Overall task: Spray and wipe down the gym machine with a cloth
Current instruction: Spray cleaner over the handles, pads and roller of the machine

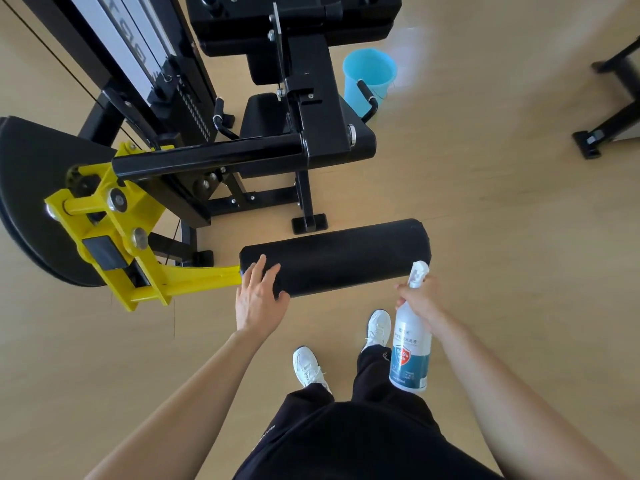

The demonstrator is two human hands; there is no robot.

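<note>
The right grip (420, 301) was curled round the neck of a white spray bottle (411, 351), near the right end of the black roller pad (341, 258). The left grip (259, 299) rested straight-fingered on its left end. A blue bucket (369, 76) stood beyond the machine (313, 126).

There was one spray bottle (410, 344), one blue bucket (369, 76), one black roller pad (339, 258), one gym machine (311, 133) and two white shoes (306, 365).
</note>
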